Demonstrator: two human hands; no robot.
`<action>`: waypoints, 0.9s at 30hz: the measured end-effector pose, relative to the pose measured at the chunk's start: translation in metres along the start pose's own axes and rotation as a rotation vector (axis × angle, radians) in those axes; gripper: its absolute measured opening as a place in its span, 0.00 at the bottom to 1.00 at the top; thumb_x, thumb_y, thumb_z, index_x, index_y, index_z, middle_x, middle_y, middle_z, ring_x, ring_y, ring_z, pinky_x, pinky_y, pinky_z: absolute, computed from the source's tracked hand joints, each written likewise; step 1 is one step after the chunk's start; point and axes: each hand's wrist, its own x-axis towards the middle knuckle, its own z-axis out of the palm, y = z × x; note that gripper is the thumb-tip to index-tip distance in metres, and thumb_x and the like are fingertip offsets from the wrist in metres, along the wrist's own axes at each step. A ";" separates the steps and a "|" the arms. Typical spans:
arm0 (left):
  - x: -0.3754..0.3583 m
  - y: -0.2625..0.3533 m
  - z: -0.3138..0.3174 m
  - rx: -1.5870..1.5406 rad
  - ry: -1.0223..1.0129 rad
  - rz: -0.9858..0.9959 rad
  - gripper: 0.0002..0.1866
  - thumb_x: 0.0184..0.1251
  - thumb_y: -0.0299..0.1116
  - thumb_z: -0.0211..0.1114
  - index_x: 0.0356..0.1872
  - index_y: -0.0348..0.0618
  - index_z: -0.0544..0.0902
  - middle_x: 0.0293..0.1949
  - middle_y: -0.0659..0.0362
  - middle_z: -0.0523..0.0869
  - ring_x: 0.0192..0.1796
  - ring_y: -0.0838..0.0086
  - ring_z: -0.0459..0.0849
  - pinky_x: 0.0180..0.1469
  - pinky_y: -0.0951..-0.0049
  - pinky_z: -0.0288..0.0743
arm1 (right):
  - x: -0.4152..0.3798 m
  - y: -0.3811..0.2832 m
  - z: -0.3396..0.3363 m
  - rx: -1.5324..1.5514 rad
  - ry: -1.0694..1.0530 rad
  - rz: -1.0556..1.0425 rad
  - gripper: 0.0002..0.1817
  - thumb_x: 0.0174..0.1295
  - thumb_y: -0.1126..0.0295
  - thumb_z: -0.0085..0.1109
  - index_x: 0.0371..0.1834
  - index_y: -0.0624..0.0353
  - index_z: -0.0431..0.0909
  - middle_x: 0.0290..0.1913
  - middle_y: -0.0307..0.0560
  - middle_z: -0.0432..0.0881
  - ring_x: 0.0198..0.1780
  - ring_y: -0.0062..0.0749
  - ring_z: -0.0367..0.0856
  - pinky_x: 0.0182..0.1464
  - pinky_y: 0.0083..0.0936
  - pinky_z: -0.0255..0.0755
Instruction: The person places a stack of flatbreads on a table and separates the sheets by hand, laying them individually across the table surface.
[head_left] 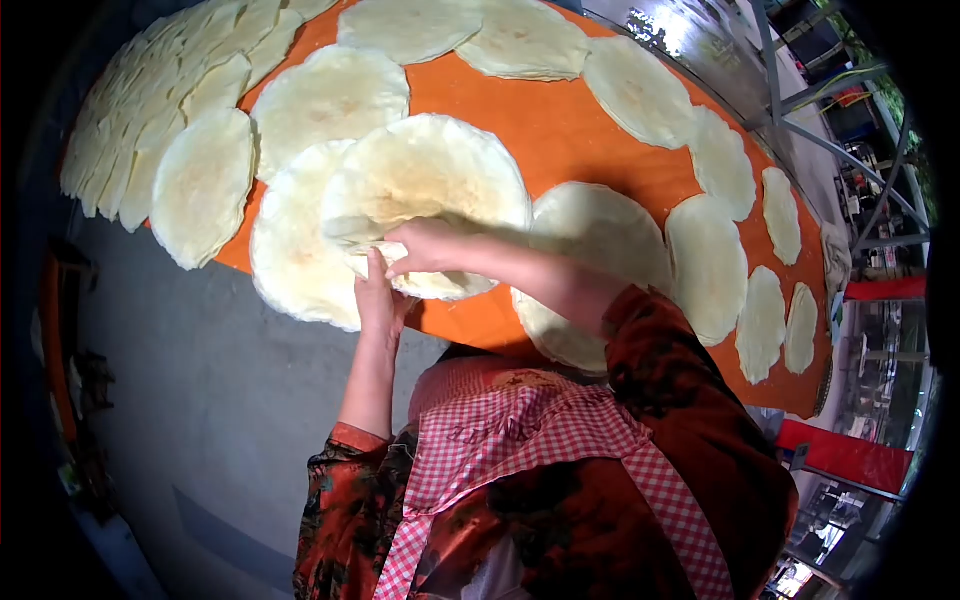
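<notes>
A pale round flatbread with faint brown patches lies in front of me, overlapping another flatbread on its left. Its near left edge is bunched and lifted between my hands. My left hand grips this edge from below, thumb pointing up. From the right, my right hand pinches the same edge, its fingertips close to my left thumb. The underside of the bread and some of my fingers are hidden.
More flatbreads lie on the orange table, some in piles. Many overlapping ones fill the far left. A large flatbread is beside my right forearm. Metal framing stands beyond the right edge; grey floor shows at lower left.
</notes>
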 end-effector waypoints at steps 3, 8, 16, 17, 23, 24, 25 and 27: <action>0.003 -0.004 0.001 -0.026 -0.012 0.059 0.20 0.73 0.41 0.56 0.59 0.41 0.68 0.50 0.54 0.79 0.48 0.64 0.81 0.45 0.60 0.81 | 0.002 -0.004 -0.006 0.092 -0.013 0.089 0.24 0.52 0.60 0.66 0.50 0.61 0.81 0.41 0.57 0.84 0.46 0.45 0.82 0.49 0.33 0.73; 0.004 -0.008 -0.016 0.093 -0.009 0.088 0.20 0.72 0.34 0.56 0.59 0.35 0.67 0.53 0.50 0.78 0.52 0.61 0.80 0.53 0.58 0.78 | 0.018 0.023 -0.007 0.337 0.013 0.056 0.18 0.52 0.64 0.65 0.42 0.65 0.82 0.38 0.56 0.85 0.42 0.40 0.83 0.48 0.32 0.73; 0.027 0.027 -0.068 -0.079 0.017 -0.005 0.22 0.71 0.28 0.54 0.64 0.35 0.66 0.59 0.48 0.75 0.59 0.57 0.76 0.61 0.55 0.73 | -0.073 0.191 -0.207 0.867 0.540 0.202 0.19 0.54 0.68 0.61 0.48 0.66 0.79 0.40 0.47 0.85 0.37 0.30 0.84 0.41 0.27 0.78; 0.029 0.032 -0.070 -0.059 0.024 0.002 0.22 0.70 0.27 0.54 0.64 0.35 0.65 0.59 0.48 0.75 0.59 0.58 0.76 0.61 0.56 0.73 | -0.099 0.217 -0.216 0.845 0.611 0.206 0.21 0.51 0.67 0.63 0.47 0.68 0.79 0.40 0.49 0.84 0.37 0.34 0.84 0.40 0.28 0.78; 0.034 0.056 -0.047 0.094 -0.011 0.095 0.24 0.68 0.25 0.54 0.64 0.35 0.63 0.57 0.49 0.76 0.56 0.60 0.78 0.58 0.59 0.74 | -0.224 0.319 -0.191 0.720 0.790 0.741 0.32 0.53 0.66 0.65 0.61 0.63 0.66 0.51 0.53 0.78 0.45 0.40 0.80 0.47 0.37 0.77; 0.033 0.062 -0.035 0.109 -0.025 0.152 0.23 0.68 0.25 0.55 0.63 0.34 0.65 0.56 0.49 0.77 0.56 0.61 0.78 0.58 0.60 0.74 | -0.235 0.307 -0.176 0.738 0.841 0.866 0.33 0.52 0.65 0.67 0.60 0.61 0.65 0.50 0.52 0.77 0.43 0.41 0.80 0.44 0.38 0.77; 0.031 0.073 -0.019 0.150 -0.041 0.169 0.22 0.68 0.25 0.55 0.62 0.34 0.66 0.56 0.49 0.77 0.56 0.62 0.78 0.59 0.61 0.73 | -0.242 0.299 -0.166 0.757 0.886 0.993 0.33 0.51 0.65 0.68 0.60 0.60 0.64 0.48 0.52 0.76 0.42 0.42 0.79 0.42 0.39 0.78; 0.037 0.099 0.012 0.269 -0.077 0.214 0.20 0.67 0.25 0.56 0.59 0.34 0.70 0.54 0.50 0.78 0.55 0.65 0.78 0.58 0.65 0.73 | -0.250 0.302 -0.146 0.806 0.937 0.955 0.35 0.51 0.63 0.68 0.59 0.57 0.60 0.49 0.52 0.73 0.42 0.42 0.78 0.40 0.41 0.77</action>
